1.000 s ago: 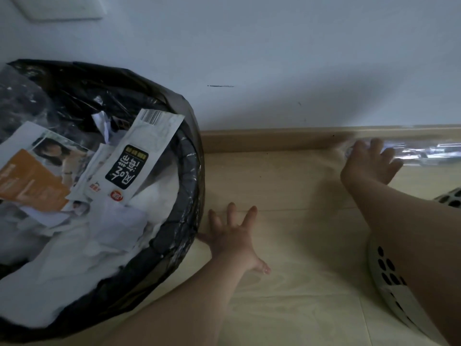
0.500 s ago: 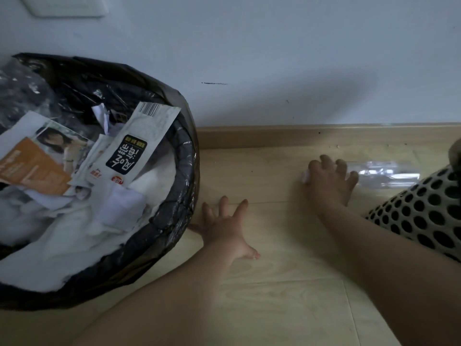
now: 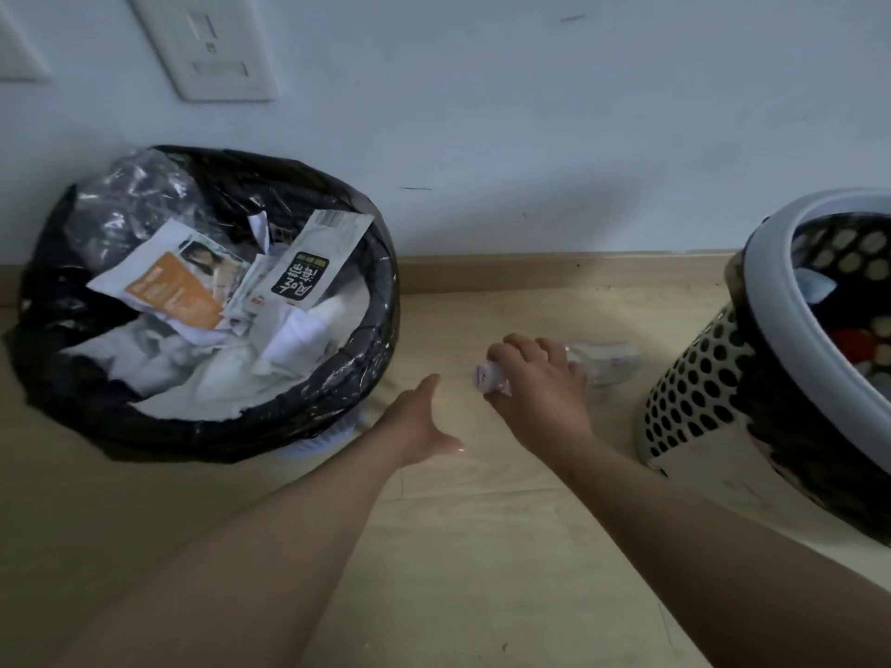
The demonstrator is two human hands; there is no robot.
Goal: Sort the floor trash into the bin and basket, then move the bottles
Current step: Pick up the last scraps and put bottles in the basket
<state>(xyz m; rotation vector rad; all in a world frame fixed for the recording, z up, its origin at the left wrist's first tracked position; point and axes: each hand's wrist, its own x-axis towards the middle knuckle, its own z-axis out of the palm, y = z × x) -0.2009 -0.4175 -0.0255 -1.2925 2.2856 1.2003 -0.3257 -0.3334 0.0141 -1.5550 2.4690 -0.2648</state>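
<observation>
1. Curling round the neck end of the clear plastic bottle (image 3: 610,361), the right hand (image 3: 537,385) has fingers and thumb wrapped just behind the pale cap. The bottle lies on its side on the floor (image 3: 482,571), with its body pointing to 3 o'clock. A hold near the cap probably gives a narrow, firm purchase for lifting.
2. The left hand (image 3: 414,421), at 8 o'clock from the right, holds nothing. Its fingers are straight and together and its thumb is spread. It likely balances the lean forward; I cannot tell whether it touches the floor.
3. The bin (image 3: 383,301), lined in black, stands near the bottle at 9 o'clock. It is heaped with paper and wrappers, so the sorting looks largely done.
4. The basket (image 3: 694,378) stands just beside the bottle's base at 3 o'clock. Bin and basket both back onto the wall at 12 o'clock, leaving the bottle in the gap between them.
5. Counted:
   - two hands
   - one bottle in view
   - one bin
   - one basket
   - two printed packets (image 3: 308,267) on top of the bin's heap
   - two wall plates (image 3: 212,45)
</observation>
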